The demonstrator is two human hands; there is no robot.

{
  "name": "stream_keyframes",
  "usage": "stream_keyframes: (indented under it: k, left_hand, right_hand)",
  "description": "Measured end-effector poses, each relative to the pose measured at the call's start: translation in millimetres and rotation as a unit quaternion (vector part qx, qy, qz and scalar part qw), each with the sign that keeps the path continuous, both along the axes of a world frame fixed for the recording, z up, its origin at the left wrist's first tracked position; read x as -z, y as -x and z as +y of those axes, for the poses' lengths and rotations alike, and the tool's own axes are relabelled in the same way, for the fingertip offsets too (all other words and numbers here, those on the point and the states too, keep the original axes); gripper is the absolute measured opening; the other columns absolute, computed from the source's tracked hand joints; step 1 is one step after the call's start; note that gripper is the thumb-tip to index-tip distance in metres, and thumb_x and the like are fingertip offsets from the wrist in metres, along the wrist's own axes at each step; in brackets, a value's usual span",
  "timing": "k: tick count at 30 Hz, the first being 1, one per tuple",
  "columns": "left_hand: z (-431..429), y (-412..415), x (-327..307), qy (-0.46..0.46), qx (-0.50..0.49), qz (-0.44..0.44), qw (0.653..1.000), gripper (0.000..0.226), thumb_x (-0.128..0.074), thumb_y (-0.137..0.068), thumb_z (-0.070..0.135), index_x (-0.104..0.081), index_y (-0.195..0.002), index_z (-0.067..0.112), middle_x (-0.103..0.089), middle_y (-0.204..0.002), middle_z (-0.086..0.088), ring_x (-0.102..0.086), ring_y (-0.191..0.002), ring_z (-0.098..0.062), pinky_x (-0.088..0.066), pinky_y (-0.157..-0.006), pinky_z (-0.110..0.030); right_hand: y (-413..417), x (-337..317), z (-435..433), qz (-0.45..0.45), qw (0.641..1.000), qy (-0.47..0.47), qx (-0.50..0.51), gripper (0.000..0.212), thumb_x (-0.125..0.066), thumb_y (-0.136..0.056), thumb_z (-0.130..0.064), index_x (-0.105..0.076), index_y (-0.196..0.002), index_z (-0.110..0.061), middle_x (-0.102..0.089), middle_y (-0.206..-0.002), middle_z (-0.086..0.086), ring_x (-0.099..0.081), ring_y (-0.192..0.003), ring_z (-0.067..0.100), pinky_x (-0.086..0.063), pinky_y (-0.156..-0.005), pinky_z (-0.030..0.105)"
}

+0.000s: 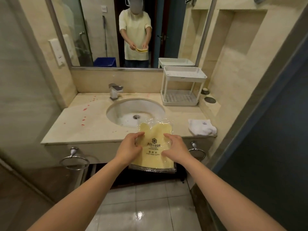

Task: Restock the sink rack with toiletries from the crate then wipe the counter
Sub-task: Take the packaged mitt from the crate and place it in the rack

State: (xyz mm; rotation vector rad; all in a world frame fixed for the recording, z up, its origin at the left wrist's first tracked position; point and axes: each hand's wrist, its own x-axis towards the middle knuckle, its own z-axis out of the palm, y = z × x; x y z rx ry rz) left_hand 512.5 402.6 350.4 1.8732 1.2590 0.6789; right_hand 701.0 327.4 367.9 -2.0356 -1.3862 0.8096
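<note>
I hold a flat clear plastic packet with a yellow shoe shine cloth (154, 130) inside, level in front of the counter's front edge. My left hand (129, 147) pinches its left side and my right hand (176, 148) pinches its right side. The white two-tier sink rack (183, 77) stands at the back right of the beige counter (83, 127); both of its tiers look bare. A folded white cloth (202, 127) lies at the counter's right front corner. Red spots (86, 109) mark the counter's left part.
A round sink (126, 110) with a chrome tap (115, 90) sits mid-counter. The mirror (100, 30) reflects a blue crate (105, 61) behind me. Two towel rings (74, 161) hang below the counter. A glass partition stands left, a dark door right.
</note>
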Motion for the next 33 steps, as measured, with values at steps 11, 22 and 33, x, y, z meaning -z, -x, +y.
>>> stream_keyframes:
  k: [11, 22, 33]
  left_hand:
    - [24, -131, -3, 0.025, -0.035, -0.051, 0.998, 0.062, -0.055, -0.082, -0.004, -0.053, -0.138, 0.023, -0.059, -0.132, 0.001, -0.062, -0.104, -0.015, -0.057, -0.084, -0.036]
    - [64, -205, -4, 0.048, -0.018, -0.041, 0.998, 0.062, -0.057, -0.081, -0.002, -0.053, -0.138, 0.021, -0.064, -0.124, 0.001, -0.064, -0.096, -0.013, -0.057, -0.083, -0.039]
    - [175, -261, 2, 0.087, 0.078, 0.014, 0.993, 0.082, -0.07, -0.075, -0.001, -0.037, -0.148, 0.016, -0.052, -0.129, 0.006, -0.061, -0.082, 0.0, -0.049, -0.06, -0.013]
  right_hand:
    - [-123, 2, 29, 0.045, 0.999, -0.002, 0.012, 0.083, -0.075, -0.068, -0.002, -0.048, -0.143, -0.025, -0.048, -0.147, -0.005, -0.044, -0.135, 0.016, -0.037, -0.097, 0.022]
    - [-192, 11, 59, 0.078, 0.996, -0.009, 0.036, 0.085, -0.061, -0.074, 0.004, -0.038, -0.149, -0.027, -0.038, -0.147, 0.002, -0.057, -0.101, 0.013, -0.047, -0.06, 0.014]
    - [-255, 25, 167, 0.043, 0.998, 0.006, 0.053, 0.082, -0.063, -0.076, 0.005, -0.037, -0.149, -0.023, -0.037, -0.149, 0.005, -0.05, -0.122, 0.019, -0.042, -0.069, 0.012]
